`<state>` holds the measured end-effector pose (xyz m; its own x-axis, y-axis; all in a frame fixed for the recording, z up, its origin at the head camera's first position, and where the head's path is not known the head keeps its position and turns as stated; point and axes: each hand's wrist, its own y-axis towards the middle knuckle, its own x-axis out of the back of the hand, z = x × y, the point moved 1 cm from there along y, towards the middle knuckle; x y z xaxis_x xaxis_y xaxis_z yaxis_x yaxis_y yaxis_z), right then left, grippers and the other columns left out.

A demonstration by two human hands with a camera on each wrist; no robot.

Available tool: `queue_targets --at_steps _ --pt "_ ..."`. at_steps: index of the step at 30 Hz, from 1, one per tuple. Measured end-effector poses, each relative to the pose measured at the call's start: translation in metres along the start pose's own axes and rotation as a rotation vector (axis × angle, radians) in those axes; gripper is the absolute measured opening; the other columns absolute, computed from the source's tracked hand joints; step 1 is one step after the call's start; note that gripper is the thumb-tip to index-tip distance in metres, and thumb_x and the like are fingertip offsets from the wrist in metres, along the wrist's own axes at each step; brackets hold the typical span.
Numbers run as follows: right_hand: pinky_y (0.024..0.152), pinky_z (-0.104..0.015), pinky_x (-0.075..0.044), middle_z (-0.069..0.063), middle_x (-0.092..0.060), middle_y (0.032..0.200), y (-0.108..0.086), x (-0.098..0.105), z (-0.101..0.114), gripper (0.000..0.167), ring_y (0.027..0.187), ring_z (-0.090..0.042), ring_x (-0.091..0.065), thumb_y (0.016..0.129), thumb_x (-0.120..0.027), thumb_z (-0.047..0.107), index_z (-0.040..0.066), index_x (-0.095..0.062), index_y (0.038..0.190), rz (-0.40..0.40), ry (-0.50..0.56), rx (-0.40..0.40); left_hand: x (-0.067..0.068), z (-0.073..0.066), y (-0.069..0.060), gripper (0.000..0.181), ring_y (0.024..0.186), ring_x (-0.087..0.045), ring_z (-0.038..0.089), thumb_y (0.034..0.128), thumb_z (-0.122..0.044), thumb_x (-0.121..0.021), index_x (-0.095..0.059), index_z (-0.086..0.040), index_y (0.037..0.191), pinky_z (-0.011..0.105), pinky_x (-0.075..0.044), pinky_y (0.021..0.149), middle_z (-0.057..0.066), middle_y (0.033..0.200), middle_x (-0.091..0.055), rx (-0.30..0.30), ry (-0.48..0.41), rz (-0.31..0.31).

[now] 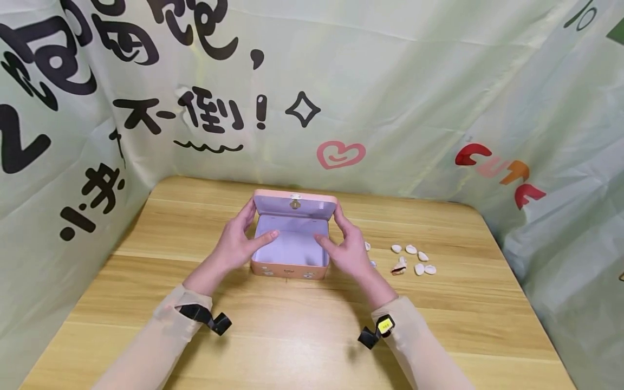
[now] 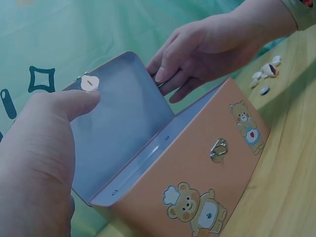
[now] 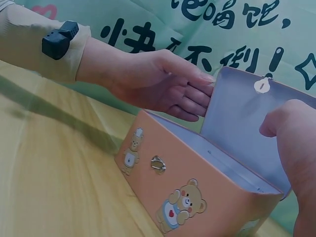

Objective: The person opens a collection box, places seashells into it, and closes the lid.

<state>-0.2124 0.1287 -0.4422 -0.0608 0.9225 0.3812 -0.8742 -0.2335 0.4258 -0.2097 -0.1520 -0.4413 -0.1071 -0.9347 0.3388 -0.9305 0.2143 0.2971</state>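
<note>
- Find the pink tin box (image 1: 291, 271) on the wooden table (image 1: 292, 346), upright around the middle of the far half, with the lid (image 1: 273, 203) raised at the far side;
- See the left hand (image 1: 236, 242) unclenched, with fingers touching the lid's left edge and thumb stretched over the opening; see the right hand (image 1: 350, 252) in a matching pose at the right edge; cannot tell how firmly pressed;
- Risk a sudden drop of the lid through a slip of the fingers off those thin edges, and so a knock on both thumbs;
- Risk a skid of the box on the smooth tabletop from too hard a push on the lid;
- Risk scattering the white shell-like pieces (image 1: 411, 249), just right of the right hand, by a wide sweep of that hand or the right sleeve (image 1: 414, 341);
- Look into the box and find only lavender interior, with no contents in sight;
- Note the lock plate (image 1: 294, 205) on the lid, well apart from the catch (image 2: 218, 150) on the near wall; might misalign under a crooked lowering;
- Note a brown-and-white piece (image 1: 399, 266) among the white ones, loose on the table, outside any container; too small to identify
</note>
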Motion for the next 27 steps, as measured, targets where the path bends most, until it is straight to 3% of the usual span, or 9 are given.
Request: queue_targets --at_steps 9,18,27 --pt "0.126 -0.040 -0.027 -0.010 -0.034 0.166 0.015 0.006 -0.002 0.086 0.154 -0.022 -0.032 0.093 -0.080 0.003 -0.001 -0.031 0.163 0.019 0.015 0.013 0.005 0.001 0.016 0.099 0.156 -0.024 0.020 0.0929 -0.016 -0.085 -0.022 -0.007 0.168 0.041 -0.025 0.125 0.007 0.172 -0.022 -0.021 0.013 0.001" --pt "0.125 -0.037 -0.027 -0.004 -0.031 0.168 0.028 0.008 -0.003 0.093 0.154 -0.015 -0.029 0.092 -0.084 0.007 0.003 -0.027 0.165 0.033 0.003 -0.061 0.008 0.005 0.031 0.104 0.155 -0.029 0.023 0.0882 -0.021 -0.091 -0.025 -0.010 0.168 0.041 -0.030 0.123 0.006 0.171 -0.024 -0.023 0.022 0.013" --pt "0.124 -0.035 -0.029 -0.009 -0.031 0.168 0.040 0.003 -0.011 0.095 0.154 -0.014 -0.029 0.091 -0.086 0.008 0.001 -0.026 0.165 0.016 0.009 -0.082 0.005 0.014 0.044 0.107 0.152 -0.034 0.023 0.0861 -0.023 -0.093 -0.024 -0.013 0.168 0.039 -0.033 0.122 0.003 0.170 -0.027 -0.005 0.050 -0.005"
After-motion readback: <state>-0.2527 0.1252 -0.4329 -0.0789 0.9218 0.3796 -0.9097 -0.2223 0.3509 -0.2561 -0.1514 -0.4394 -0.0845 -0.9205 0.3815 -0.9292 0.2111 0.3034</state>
